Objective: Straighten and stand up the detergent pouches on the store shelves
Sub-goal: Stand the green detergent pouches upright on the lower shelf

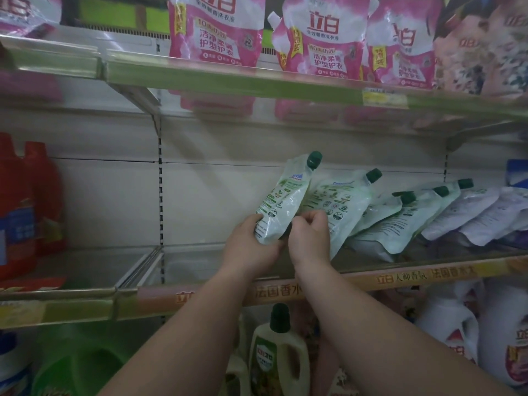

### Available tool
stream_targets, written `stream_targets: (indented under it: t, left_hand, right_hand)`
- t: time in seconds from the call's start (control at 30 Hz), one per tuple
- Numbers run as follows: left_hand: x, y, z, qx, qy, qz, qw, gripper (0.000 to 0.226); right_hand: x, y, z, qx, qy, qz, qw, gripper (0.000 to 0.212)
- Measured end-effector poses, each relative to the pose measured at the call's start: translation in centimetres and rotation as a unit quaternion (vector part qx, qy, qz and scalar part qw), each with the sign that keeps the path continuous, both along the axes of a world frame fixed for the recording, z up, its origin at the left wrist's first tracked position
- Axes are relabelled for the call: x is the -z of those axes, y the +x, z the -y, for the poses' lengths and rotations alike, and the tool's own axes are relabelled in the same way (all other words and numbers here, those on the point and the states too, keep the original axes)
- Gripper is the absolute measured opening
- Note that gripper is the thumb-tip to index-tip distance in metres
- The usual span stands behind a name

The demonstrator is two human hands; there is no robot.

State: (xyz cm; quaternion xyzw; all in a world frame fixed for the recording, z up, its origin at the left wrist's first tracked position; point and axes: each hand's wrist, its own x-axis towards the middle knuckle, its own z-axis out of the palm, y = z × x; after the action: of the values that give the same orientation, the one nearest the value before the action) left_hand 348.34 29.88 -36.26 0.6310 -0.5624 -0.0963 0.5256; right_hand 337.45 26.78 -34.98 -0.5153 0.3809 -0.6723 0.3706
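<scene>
A green-capped detergent pouch (281,198) is held tilted above the middle shelf (357,277), gripped at its lower end by the left hand (251,247). The right hand (310,232), fingers curled, appears to pinch the same pouch's edge. More green pouches (394,221) lean slumped just right of it on the shelf.
</scene>
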Motion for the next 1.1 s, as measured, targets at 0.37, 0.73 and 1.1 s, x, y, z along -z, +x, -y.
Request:
stream_targets:
  t: [0.37,0.73,1.1]
  left_hand:
    - [0.1,0.6,0.2,-0.077,-0.018,-0.059,0.995,0.044]
    - [-0.9,1.8,-1.2,-0.009,0.011,-0.163,0.987,0.051]
    - [-0.2,4.0,-2.1,0.031,0.023,-0.046,0.998,0.067]
  right_hand:
    - [-0.3,2.5,2.4,-0.065,-0.016,-0.079,0.995,0.028]
    - [0.2,2.4,3.0,-0.157,0.036,-0.194,0.968,0.047]
    - [0.2,2.5,2.9,-0.169,0.031,-0.191,0.967,0.05]
